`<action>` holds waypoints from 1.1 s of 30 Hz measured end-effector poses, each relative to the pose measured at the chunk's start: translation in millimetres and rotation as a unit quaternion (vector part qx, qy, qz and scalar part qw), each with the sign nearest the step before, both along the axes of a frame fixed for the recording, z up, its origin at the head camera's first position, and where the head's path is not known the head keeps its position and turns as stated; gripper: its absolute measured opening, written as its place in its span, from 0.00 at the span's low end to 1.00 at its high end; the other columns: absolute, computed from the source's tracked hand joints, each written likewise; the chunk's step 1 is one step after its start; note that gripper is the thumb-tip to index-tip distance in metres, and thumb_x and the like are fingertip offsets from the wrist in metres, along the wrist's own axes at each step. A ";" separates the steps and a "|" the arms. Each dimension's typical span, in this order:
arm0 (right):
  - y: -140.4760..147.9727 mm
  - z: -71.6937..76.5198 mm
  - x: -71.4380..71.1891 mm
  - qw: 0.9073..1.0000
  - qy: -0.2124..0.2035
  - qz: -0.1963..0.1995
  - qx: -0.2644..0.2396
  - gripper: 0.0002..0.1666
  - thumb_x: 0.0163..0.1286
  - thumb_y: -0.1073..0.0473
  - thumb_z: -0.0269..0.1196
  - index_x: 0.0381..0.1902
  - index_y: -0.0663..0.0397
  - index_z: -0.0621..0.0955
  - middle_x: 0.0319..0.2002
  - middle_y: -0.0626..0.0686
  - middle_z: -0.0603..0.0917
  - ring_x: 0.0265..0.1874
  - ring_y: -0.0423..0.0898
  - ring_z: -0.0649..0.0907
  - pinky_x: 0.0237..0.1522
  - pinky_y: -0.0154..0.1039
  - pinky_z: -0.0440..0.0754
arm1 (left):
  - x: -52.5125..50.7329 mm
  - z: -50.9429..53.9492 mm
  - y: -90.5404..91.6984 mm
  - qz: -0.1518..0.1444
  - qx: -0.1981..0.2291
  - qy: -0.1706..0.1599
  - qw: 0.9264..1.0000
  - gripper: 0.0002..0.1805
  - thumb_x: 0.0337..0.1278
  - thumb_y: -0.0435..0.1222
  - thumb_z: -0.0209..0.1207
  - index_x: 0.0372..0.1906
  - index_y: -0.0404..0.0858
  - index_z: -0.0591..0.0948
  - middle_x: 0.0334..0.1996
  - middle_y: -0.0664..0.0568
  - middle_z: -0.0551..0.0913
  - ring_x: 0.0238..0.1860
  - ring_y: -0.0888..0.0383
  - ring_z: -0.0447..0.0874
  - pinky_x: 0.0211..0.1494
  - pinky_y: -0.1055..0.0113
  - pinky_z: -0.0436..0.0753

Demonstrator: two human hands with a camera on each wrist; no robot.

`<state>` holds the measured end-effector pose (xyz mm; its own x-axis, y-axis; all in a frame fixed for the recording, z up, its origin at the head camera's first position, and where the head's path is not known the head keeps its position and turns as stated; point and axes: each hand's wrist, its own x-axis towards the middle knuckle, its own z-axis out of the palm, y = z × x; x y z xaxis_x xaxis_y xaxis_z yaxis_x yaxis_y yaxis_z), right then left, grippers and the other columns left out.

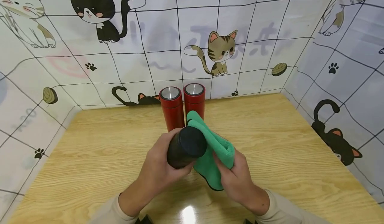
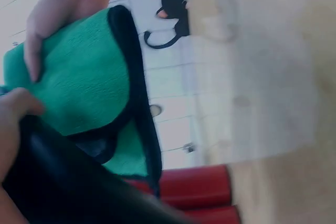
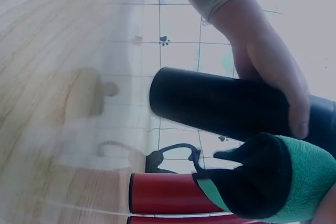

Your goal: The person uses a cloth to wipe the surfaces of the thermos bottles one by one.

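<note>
My left hand (image 1: 159, 165) grips a black thermos bottle (image 1: 186, 147), fingers and thumb curled round its body, its top end tilted up toward the head camera. In my right hand (image 1: 238, 179) is a folded green cloth (image 1: 223, 147) with black edging, pinched between thumb and fingers. The cloth lies close against the bottle's right side; the right wrist view shows the black thermos bottle (image 3: 210, 100) held in the air above the table. Just beyond the hands stand two red thermos bottles, a left one (image 1: 173, 114) and a right one (image 1: 195, 99), both with silver-topped lids. The cloth partly hides the right one.
The wood-grain table (image 1: 114, 144) extends to both sides of the hands. Behind it and along its sides rises a white gridded backdrop (image 1: 162, 27) printed with cats, paws and yarn balls. A bright light reflection shows near the table's front.
</note>
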<state>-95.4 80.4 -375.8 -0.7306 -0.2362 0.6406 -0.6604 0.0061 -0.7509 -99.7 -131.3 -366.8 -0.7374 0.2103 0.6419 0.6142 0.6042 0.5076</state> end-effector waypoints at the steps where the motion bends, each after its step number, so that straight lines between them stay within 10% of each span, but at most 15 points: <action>1: -0.1 0.9 -0.1 1.000 0.001 -0.001 -0.013 0.31 0.71 0.81 0.47 0.71 0.66 0.68 0.69 0.57 0.74 0.70 0.43 0.73 0.67 0.35 0.73 | -0.4 3.3 -0.7 0.021 -0.031 0.013 0.999 0.49 0.30 0.39 0.81 0.66 0.43 0.71 0.48 0.50 0.82 0.48 0.55 0.83 0.52 0.55 0.86; 7: -3.8 4.5 -10.1 0.994 0.091 0.026 -0.054 0.28 0.71 0.80 0.49 0.69 0.77 0.66 0.70 0.65 0.71 0.73 0.54 0.70 0.72 0.41 0.69 | -2.2 13.9 -3.0 0.108 -0.158 0.051 0.980 0.48 0.27 0.44 0.79 0.65 0.49 0.74 0.42 0.50 0.83 0.40 0.52 0.85 0.42 0.55 0.87; 19: -6.4 -1.5 -18.1 0.959 0.273 -0.064 0.045 0.22 0.77 0.64 0.52 0.59 0.80 0.75 0.66 0.66 0.75 0.71 0.53 0.73 0.71 0.40 0.69 | -0.7 10.7 -0.8 0.123 -0.213 0.052 0.968 0.47 0.24 0.46 0.78 0.63 0.48 0.75 0.40 0.51 0.83 0.39 0.52 0.84 0.37 0.57 0.84; 33: -9.3 -4.4 -19.7 0.962 0.265 -0.048 0.046 0.21 0.77 0.67 0.49 0.59 0.79 0.75 0.67 0.65 0.75 0.70 0.52 0.73 0.70 0.39 0.70 | -2.9 17.6 -8.6 0.145 -0.228 0.037 0.962 0.46 0.27 0.45 0.77 0.64 0.50 0.74 0.39 0.50 0.84 0.37 0.52 0.84 0.35 0.54 0.84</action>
<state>-115.1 71.0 -380.2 -0.3284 -0.2579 0.9087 -0.9434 0.1365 -0.3022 -102.5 -139.9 -349.3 -0.7635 0.2751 0.5843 0.4108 0.9050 0.1107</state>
